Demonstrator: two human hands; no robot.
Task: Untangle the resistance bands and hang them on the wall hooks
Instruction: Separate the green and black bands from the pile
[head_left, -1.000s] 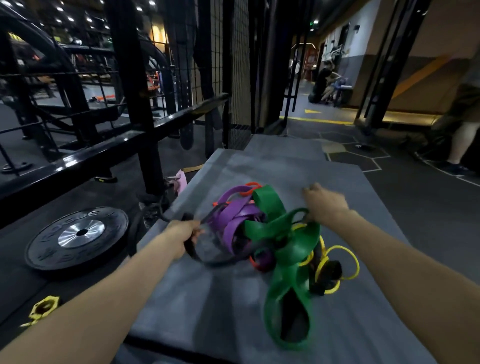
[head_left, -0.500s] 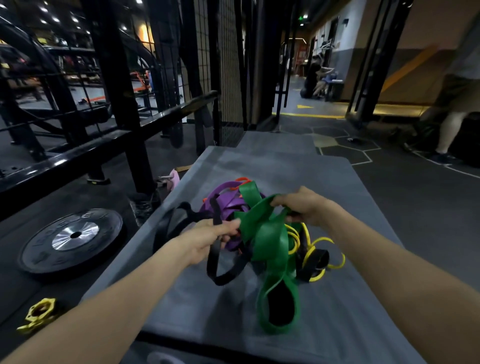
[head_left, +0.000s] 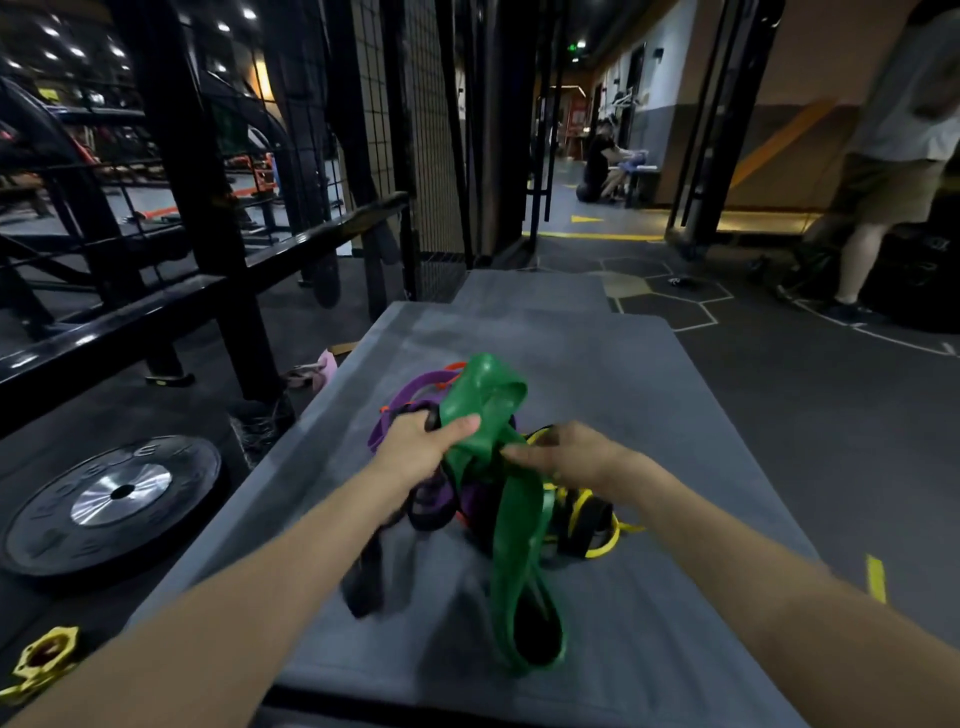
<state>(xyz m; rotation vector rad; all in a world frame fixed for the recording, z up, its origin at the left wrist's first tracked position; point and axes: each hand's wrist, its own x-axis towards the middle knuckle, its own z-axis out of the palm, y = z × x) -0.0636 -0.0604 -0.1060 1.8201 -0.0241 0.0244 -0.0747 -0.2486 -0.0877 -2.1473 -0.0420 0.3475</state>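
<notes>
Now that my left hand (head_left: 422, 448) has moved in from the black band (head_left: 366, 571) to clamp the green band (head_left: 485, 402) beside my right hand (head_left: 569, 457), also pinching it, the tangle (head_left: 457, 488) stays knotted on the grey mat (head_left: 649, 395), so no hanging yet.

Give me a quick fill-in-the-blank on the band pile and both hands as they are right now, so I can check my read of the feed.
1. The left hand grips the wide ____ band.
2. The tangle of bands lies on a grey ____.
3. A black weight plate lies on the floor to the ____ of the mat.
4. The thin band by the right hand is ____.

Missing words: green; mat; left; yellow
</notes>
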